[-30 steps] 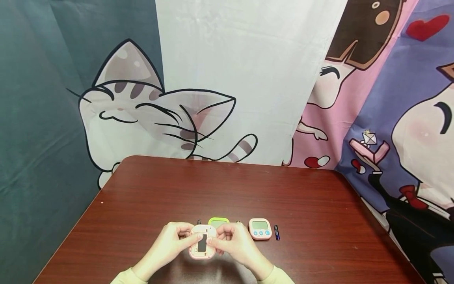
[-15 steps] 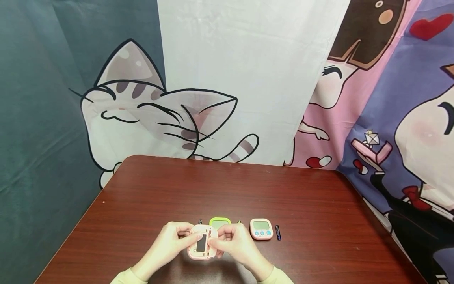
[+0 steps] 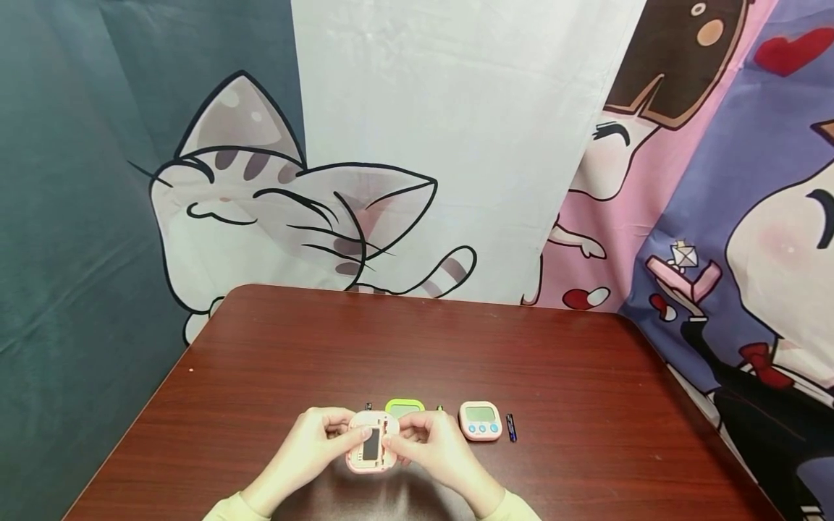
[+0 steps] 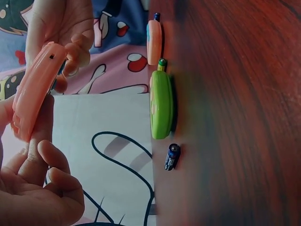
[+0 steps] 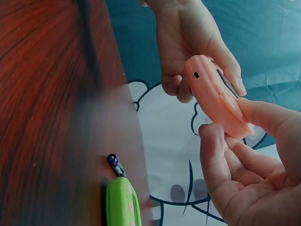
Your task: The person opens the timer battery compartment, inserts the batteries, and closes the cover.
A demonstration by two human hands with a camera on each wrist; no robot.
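Observation:
A pink digital timer (image 3: 370, 463) is held up in front of me, its back with a dark rectangular strip (image 3: 371, 444) facing me. My left hand (image 3: 322, 441) grips its left side, thumb on the back beside the strip. On the other side my right hand (image 3: 433, 445) pinches the edge, thumb pressing on the back by a narrow slot. In the left wrist view the timer's rounded side (image 4: 37, 89) shows, raised off the table. The right wrist view shows the timer (image 5: 211, 96) between both hands, my right thumb on its back.
A green timer (image 3: 405, 407) lies behind the hands, a battery (image 4: 172, 157) to its left and a green-topped battery (image 4: 162, 64) to its right. Further right are another pink timer (image 3: 480, 421) and a dark blue battery (image 3: 511, 428). A printed cloth (image 3: 456, 145) hangs behind the table (image 3: 326, 340).
The timer has tilted slightly in my hands. Beside my right thumb, a narrow slot on its back shows more than a second ago. Both hands keep their hold.

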